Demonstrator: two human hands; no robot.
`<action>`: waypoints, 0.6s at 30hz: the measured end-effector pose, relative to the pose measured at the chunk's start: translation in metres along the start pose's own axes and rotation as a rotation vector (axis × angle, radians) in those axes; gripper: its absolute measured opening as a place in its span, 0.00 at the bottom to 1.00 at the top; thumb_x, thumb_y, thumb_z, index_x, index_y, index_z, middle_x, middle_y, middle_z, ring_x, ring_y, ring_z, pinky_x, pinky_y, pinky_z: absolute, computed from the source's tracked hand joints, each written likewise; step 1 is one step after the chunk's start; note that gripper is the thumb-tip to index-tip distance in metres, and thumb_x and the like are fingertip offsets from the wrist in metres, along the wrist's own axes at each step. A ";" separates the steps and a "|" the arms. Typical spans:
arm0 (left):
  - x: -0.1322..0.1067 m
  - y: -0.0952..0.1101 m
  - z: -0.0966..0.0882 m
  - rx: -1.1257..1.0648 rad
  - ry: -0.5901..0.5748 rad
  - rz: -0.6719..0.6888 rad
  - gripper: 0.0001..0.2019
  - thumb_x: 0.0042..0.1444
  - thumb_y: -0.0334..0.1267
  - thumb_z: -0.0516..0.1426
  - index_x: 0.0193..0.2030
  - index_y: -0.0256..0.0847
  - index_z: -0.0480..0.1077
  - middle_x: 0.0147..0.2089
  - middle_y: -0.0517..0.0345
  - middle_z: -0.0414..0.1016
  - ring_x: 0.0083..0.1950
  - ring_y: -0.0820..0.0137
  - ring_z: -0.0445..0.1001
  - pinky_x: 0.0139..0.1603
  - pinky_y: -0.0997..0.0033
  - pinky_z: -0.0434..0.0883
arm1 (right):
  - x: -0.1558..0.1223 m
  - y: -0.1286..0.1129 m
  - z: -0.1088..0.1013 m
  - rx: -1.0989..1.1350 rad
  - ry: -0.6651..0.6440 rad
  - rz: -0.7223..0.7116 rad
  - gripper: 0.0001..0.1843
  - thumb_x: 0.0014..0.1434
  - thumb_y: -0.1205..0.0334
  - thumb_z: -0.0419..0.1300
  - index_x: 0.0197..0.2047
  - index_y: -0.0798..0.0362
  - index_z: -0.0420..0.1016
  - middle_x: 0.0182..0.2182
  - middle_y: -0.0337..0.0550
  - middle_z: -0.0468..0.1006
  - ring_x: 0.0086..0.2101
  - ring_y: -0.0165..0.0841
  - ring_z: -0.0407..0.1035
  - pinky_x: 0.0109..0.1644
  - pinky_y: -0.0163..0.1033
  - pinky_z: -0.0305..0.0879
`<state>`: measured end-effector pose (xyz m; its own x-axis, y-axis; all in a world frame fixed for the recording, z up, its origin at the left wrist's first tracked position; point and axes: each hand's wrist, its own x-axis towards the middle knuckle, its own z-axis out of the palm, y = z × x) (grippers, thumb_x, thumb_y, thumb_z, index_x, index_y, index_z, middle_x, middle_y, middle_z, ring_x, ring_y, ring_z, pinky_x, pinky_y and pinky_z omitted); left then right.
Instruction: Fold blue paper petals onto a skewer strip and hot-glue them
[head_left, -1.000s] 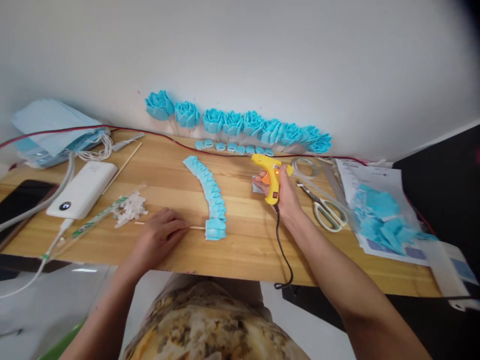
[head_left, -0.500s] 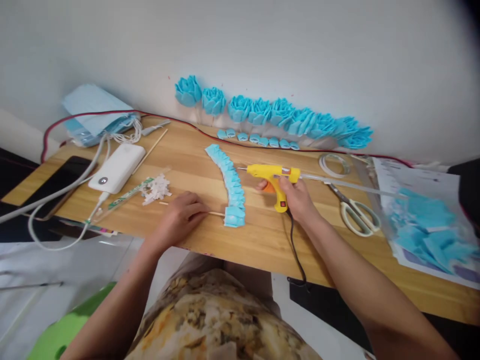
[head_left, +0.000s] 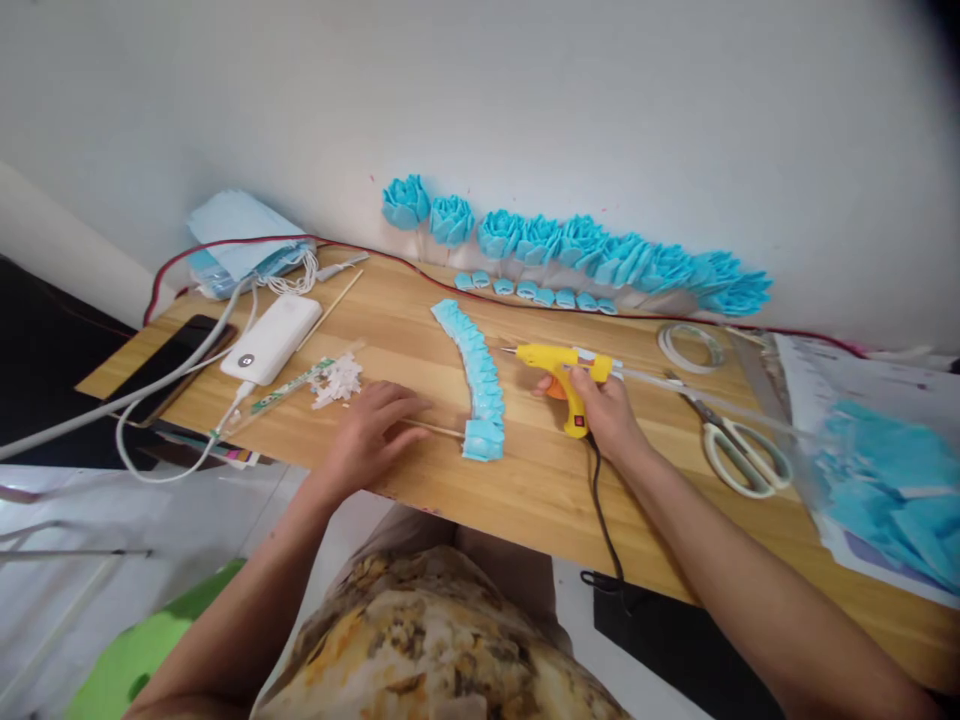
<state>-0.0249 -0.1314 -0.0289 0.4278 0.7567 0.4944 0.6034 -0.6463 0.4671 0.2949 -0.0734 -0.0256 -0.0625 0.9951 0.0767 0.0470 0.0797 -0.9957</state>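
My right hand [head_left: 604, 400] grips a yellow hot glue gun [head_left: 559, 365], its nozzle pointing left above the table. A long clear glue stick [head_left: 675, 383] runs out of its back end. To the left of the nozzle lies a curved strip of overlapping light-blue petals [head_left: 474, 355]. At the strip's near end, a folded blue piece [head_left: 484, 440] sits on the tip of a thin wooden stick [head_left: 439, 430]. Over the stick's other part rests my left hand [head_left: 382, 425], thumb and fingers apart; whether they touch the stick is hard to make out.
Blue flowers [head_left: 540, 238] line the wall behind small blue rolled pieces [head_left: 525, 290]. Scissors [head_left: 739, 450], a tape roll [head_left: 690, 348] and blue petals [head_left: 892, 470] lie right. Left are a power bank [head_left: 271, 338], phone [head_left: 169, 360], white scraps [head_left: 337, 380] and face masks [head_left: 244, 235].
The camera view has shifted, so everything appears farther right and slightly lower. My left thumb and fingers have spread apart. The right hand still holds the glue gun beside the strip.
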 end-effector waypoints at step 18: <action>-0.054 -0.069 -0.081 0.664 0.073 -0.413 0.16 0.72 0.39 0.49 0.52 0.36 0.76 0.49 0.55 0.78 0.53 0.58 0.77 0.53 0.57 0.73 | -0.001 0.006 -0.005 0.064 -0.022 0.056 0.31 0.53 0.28 0.64 0.33 0.51 0.81 0.28 0.44 0.83 0.33 0.40 0.81 0.44 0.44 0.78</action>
<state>-0.1438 -0.1359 -0.0284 0.0497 0.8994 0.4342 0.9898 -0.1024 0.0987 0.3000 -0.0737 -0.0314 -0.0833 0.9963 0.0202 -0.0132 0.0192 -0.9997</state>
